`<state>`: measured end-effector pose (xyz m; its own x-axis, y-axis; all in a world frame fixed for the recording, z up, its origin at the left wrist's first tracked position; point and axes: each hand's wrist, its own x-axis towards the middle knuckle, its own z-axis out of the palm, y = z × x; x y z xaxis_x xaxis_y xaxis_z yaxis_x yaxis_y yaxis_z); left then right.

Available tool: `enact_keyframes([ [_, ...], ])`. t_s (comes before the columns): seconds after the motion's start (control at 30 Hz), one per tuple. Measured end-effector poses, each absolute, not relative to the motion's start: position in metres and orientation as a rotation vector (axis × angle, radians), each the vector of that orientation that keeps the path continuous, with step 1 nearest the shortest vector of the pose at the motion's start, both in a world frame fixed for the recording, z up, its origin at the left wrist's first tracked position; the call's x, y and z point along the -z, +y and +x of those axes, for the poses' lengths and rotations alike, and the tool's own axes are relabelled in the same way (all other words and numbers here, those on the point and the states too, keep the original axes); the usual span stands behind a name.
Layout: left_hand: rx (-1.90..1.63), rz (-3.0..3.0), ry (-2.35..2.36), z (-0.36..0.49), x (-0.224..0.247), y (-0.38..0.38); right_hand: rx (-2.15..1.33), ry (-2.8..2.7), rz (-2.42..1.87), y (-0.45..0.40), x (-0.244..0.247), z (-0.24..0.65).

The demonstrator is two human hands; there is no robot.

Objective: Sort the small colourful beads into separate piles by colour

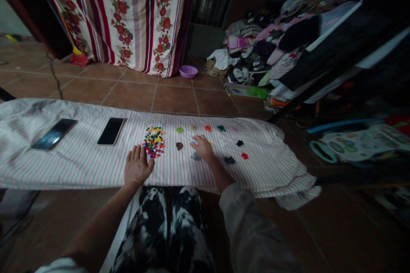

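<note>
A pile of mixed coloured small pieces [154, 141] lies on the striped cloth [96, 166]. My left hand [138, 165] rests flat on the cloth at the pile's lower left, fingers spread and nothing held. To the right, among several small single-colour heaps, is my right hand [202, 146], its fingertips together over a small light-blue or white bit [194, 141]. Around it lie a brown heap [179, 146], a grey heap [195, 156], a white heap [223, 142] and an orange heap [208, 128]. A yellow heap is partly hidden behind my right hand.
Two phones, one [55, 134] at the far left and one [111, 131] nearer the pile, lie on the cloth. Beyond are a floral curtain [134, 17], a purple basin [188, 71] and heaped clothes [265, 47]. Green [221, 128], black [240, 143] and red [244, 156] heaps lie rightward.
</note>
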<state>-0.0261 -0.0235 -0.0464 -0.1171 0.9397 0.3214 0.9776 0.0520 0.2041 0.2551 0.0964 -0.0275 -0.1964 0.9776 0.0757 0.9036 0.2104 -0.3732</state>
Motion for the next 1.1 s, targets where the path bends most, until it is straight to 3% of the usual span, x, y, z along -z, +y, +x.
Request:
enact_keyframes([
  [0.37,0.567,-1.994,-2.158,-0.027,0.05,-0.022,-0.402,-2.307,-1.711,0.136,-0.006,0.203],
  [0.8,0.603,-1.987,-2.137,-0.027,0.055,-0.021,-0.385,-2.307,-1.87,0.165,0.021,0.17],
  [1.1,0.574,-1.981,-2.122,-0.027,0.054,-0.02,-0.386,-2.287,-1.9,0.169,0.013,0.17],
])
